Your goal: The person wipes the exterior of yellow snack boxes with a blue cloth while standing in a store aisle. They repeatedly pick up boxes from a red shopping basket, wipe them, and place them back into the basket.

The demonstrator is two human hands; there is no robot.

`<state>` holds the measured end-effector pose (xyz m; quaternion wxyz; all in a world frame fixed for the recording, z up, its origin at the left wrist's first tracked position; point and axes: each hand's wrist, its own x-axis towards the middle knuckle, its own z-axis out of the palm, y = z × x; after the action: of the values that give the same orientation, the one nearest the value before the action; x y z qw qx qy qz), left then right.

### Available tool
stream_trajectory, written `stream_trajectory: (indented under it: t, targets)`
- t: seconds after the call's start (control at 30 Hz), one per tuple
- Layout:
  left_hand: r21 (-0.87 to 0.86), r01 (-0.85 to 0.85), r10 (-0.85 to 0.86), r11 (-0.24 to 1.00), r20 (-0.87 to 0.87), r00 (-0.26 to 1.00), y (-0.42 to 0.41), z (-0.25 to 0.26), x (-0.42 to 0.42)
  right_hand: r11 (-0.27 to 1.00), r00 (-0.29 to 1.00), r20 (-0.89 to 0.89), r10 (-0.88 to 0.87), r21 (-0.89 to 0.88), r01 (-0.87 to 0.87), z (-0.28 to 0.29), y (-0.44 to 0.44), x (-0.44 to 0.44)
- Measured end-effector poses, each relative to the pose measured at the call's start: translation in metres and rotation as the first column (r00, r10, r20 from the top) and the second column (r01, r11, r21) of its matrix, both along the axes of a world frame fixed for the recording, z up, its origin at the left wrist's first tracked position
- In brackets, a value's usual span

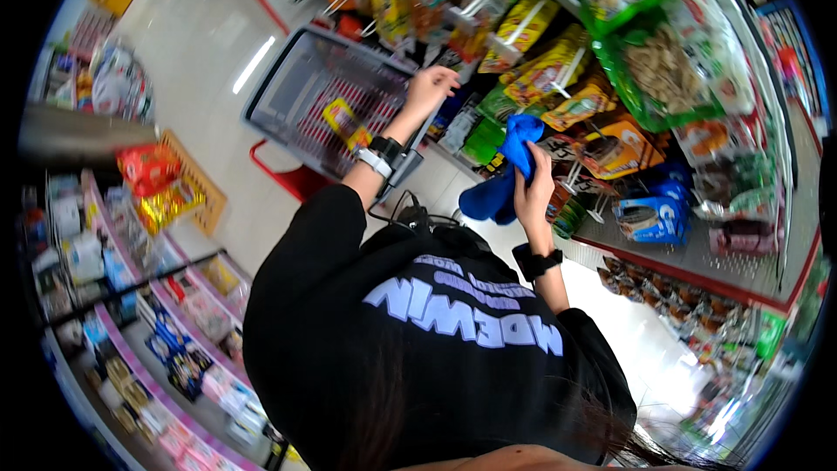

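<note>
My left hand [430, 88] is raised at the near right rim of a grey plastic shopping basket [274, 72]. Its fingers are loosely bent and apart, and I see nothing in them. Inside the basket, a yellow packet [346, 123] lies on the slatted bottom. My right hand [536, 184] grips a bunched blue cloth [500, 193], part of which hangs below the fingers. Just beyond that hand, yellow snack packets [546, 72] and an orange packet [618, 150] hang on shelf hooks.
Large green-edged bags [660, 72] hang at the upper right. Blue packets [650, 219] rest on a perforated metal shelf [739, 271] with a red edge. Behind me on the left stands a shelf rack [150, 314] of small goods. A red part [288, 173] sticks out beside the basket.
</note>
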<state>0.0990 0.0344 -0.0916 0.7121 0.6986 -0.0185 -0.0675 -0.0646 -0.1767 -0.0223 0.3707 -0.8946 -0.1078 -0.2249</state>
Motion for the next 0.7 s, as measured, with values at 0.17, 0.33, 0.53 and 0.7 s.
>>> stream_trajectory:
  t: [0.17, 0.33, 0.53, 0.7]
  targets:
    - [0.681, -0.217, 0.333, 0.7, -0.042, 0.942, 0.127, -0.056, 0.0, 0.975, 0.977, 0.018, 0.214, -0.072, -0.212, -0.02, 0.06, 0.042]
    - [0.787, 0.136, 0.457, 0.602, -0.479, 0.75, 0.19, -0.151, -0.008, 0.927, 0.928, -0.033, 0.37, -0.053, -0.371, -0.06, 0.125, 0.071]
    - [0.689, 0.194, 0.456, 0.699, -0.637, 0.621, 0.199, -0.288, -0.03, 0.926, 0.928, -0.142, 0.345, -0.108, -0.361, -0.106, 0.149, 0.058]
    - [0.771, 0.271, 0.661, 0.576, -0.634, 0.4, 0.158, -0.286, -0.031, 0.926, 0.922, -0.184, 0.34, -0.105, -0.362, -0.107, 0.149, 0.061]
